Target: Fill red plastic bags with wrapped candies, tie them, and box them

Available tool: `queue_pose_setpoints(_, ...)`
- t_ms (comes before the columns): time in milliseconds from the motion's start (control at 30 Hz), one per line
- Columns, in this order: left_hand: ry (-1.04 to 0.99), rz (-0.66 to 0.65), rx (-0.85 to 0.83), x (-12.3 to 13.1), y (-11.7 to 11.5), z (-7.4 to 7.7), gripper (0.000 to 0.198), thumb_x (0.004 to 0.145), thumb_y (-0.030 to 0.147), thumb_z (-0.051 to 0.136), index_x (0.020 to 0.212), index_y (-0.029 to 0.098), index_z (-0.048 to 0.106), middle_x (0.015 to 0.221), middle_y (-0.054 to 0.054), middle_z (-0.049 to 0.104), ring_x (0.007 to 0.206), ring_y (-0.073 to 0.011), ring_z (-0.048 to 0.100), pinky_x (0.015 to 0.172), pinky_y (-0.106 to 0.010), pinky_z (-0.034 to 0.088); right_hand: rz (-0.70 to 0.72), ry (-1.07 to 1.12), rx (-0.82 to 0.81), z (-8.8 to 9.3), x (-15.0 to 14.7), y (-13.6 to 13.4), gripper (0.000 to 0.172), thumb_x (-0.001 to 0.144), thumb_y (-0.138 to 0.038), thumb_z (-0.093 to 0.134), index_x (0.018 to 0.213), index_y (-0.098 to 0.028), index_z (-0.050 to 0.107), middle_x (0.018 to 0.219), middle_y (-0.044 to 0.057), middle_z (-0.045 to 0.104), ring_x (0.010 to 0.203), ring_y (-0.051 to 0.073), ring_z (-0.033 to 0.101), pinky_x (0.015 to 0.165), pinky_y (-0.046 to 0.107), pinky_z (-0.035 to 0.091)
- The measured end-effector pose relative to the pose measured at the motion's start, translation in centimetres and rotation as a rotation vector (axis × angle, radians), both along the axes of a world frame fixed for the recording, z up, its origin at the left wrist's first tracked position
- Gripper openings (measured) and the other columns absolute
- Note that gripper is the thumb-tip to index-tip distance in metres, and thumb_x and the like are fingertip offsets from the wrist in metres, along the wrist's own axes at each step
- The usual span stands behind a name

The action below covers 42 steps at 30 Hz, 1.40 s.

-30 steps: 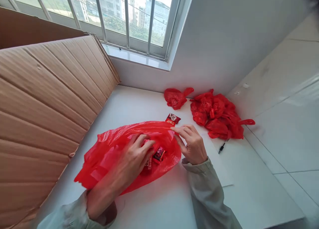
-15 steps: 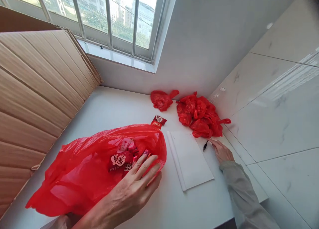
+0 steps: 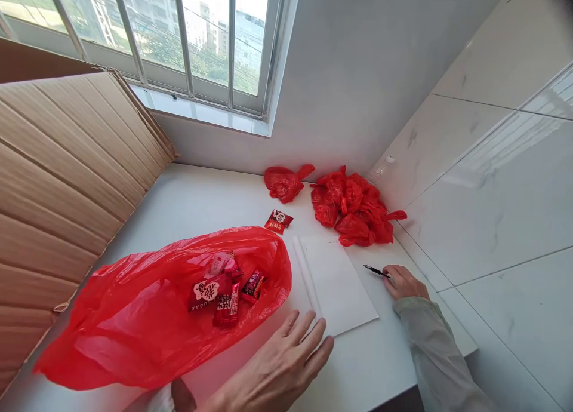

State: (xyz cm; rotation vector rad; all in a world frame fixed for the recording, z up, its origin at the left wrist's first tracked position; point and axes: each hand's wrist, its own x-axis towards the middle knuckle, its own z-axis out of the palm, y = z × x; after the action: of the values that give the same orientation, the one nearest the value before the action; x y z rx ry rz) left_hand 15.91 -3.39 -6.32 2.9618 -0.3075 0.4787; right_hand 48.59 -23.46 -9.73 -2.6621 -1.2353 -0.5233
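My left hand (image 3: 290,352) is open, its fingers spread over the near left edge of a white notepad (image 3: 342,286). Left of that hand lies a large red plastic bag (image 3: 134,316), its mouth gaping to show several wrapped candies (image 3: 210,291). My right hand (image 3: 404,282) is closed on a black pen (image 3: 375,270), whose tip points left toward the notepad. Beyond the bag's far edge, a dark red candy packet (image 3: 278,220) rests on the table.
Several tied red plastic bags (image 3: 358,206) are heaped in the far corner, with a smaller tied bag (image 3: 284,183) beside them. A large cardboard box (image 3: 67,179) occupies the left side. A tiled wall (image 3: 505,221) bounds the white table (image 3: 188,203) on the right.
My left hand has moved right, out of the red bag's mouth to the notepad's edge. My right hand has taken hold of the pen and turned it.
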Motion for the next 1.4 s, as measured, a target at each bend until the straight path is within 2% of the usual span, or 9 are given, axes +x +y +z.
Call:
queue_pose_setpoints(167, 0.065, 0.128, -0.069, 2.8, 0.0, -1.7, 0.052, 0.092, 0.035, 0.051, 0.140, 0.019, 0.039, 0.147, -0.011, 0.040, 0.138, -0.0328, 0.032, 0.105, -0.049, 0.040, -0.016, 0.122, 0.144, 1.3, -2.4, -0.7, 0.023, 0.085, -0.033, 0.044, 0.102, -0.026, 0.059, 0.076, 0.001, 0.063, 0.062, 0.016, 0.058, 0.055, 0.029, 0.048)
queue_pose_setpoints(300, 0.087, 0.138, -0.092, 2.3, 0.1, -1.5, 0.056, 0.092, 0.048, 0.046, 0.138, 0.016, 0.044, 0.148, -0.014, 0.038, 0.138, -0.0326, 0.032, 0.105, -0.044, 0.042, 0.140, 0.632, 0.572, 2.7, -6.2, 1.1, 0.052, 0.083, -0.038, 0.054, 0.133, -0.027, 0.044, 0.071, -0.001, 0.058, 0.061, 0.015, 0.057, 0.058, 0.030, 0.052)
queue_pose_setpoints(433, 0.059, 0.101, -0.092, 0.5, -0.2, -0.4, 0.056, 0.089, 0.052, 0.051, 0.130, 0.014, 0.052, 0.140, -0.018, 0.047, 0.134, -0.0311, 0.038, 0.104, -0.040, 0.043, 0.416, 1.225, 0.833, 3.6, -9.5, 4.1, 0.032, 0.087, -0.036, 0.050, 0.117, -0.029, 0.059, 0.067, 0.000, 0.058, 0.056, 0.014, 0.054, 0.053, 0.029, 0.050)
queue_pose_setpoints(567, 0.027, 0.097, -0.096, -0.2, -0.6, -0.1, 0.040, 0.083, 0.050, 0.060, 0.107, 0.018, 0.062, 0.129, -0.013, 0.056, 0.134, -0.0302, 0.037, 0.106, -0.041, 0.041, 0.561, 1.250, 0.991, 3.5, -10.9, 8.1, 0.032, 0.080, -0.046, 0.059, 0.105, -0.027, 0.059, 0.068, 0.001, 0.056, 0.058, 0.014, 0.054, 0.053, 0.030, 0.049)
queue_pose_setpoints(667, 0.002, 0.078, -0.039, -0.1, -0.6, -0.3, 0.035, 0.083, 0.049, 0.061, 0.098, 0.018, 0.060, 0.128, -0.013, 0.057, 0.134, -0.0294, 0.039, 0.102, -0.037, 0.046, 0.539, 1.313, 1.071, 3.5, -11.5, 11.1, 0.040, 0.067, -0.056, 0.070, 0.084, -0.025, 0.050, 0.057, -0.004, 0.045, 0.052, 0.012, 0.046, 0.048, 0.026, 0.044)
queue_pose_setpoints(767, -0.039, 0.057, 0.107, 0.1, -0.3, -0.1, 0.035, 0.084, 0.049, 0.060, 0.096, 0.016, 0.057, 0.131, -0.018, 0.053, 0.132, -0.0309, 0.042, 0.099, -0.036, 0.048, 0.411, 1.458, 1.163, 4.1, -11.9, 13.2, 0.040, 0.078, -0.054, 0.062, 0.068, -0.023, 0.039, 0.046, -0.010, 0.025, 0.042, 0.008, 0.027, 0.040, 0.018, 0.030)
queue_pose_setpoints(1000, -0.062, 0.027, 0.237, 0.1, 0.0, 0.7, 0.010, 0.083, 0.022, 0.060, 0.091, 0.017, 0.055, 0.127, -0.016, 0.056, 0.130, -0.0276, 0.045, 0.101, -0.034, 0.044, 0.213, 1.774, 1.023, 4.3, -12.1, 15.5, 0.031, 0.069, -0.036, 0.064, 0.095, -0.019, 0.062, 0.071, 0.002, 0.067, 0.063, 0.013, 0.062, 0.052, 0.023, 0.050)
queue_pose_setpoints(1167, -0.019, 0.041, 0.029, 1.0, -0.2, -1.3, 0.008, 0.085, 0.024, 0.061, 0.090, 0.020, 0.057, 0.116, -0.012, 0.063, 0.128, -0.0269, 0.046, 0.101, -0.037, 0.042, 0.161, 1.541, 1.058, 1.5, -13.0, 16.8, 0.019, 0.069, -0.029, 0.065, 0.065, -0.019, 0.049, 0.041, -0.010, 0.044, 0.034, 0.004, 0.032, 0.031, 0.012, 0.022)
queue_pose_setpoints(1400, 0.170, 0.143, -0.045, 1.4, 0.4, -2.5, 0.084, 0.076, 0.070, 0.054, 0.141, 0.021, 0.037, 0.145, -0.017, 0.041, 0.133, -0.0373, 0.039, 0.099, -0.048, 0.042, 0.204, 1.488, 0.973, 0.7, -13.3, 16.9, 0.015, 0.073, -0.028, 0.062, 0.071, -0.020, 0.049, 0.044, -0.007, 0.054, 0.033, 0.006, 0.040, 0.033, 0.015, 0.027)
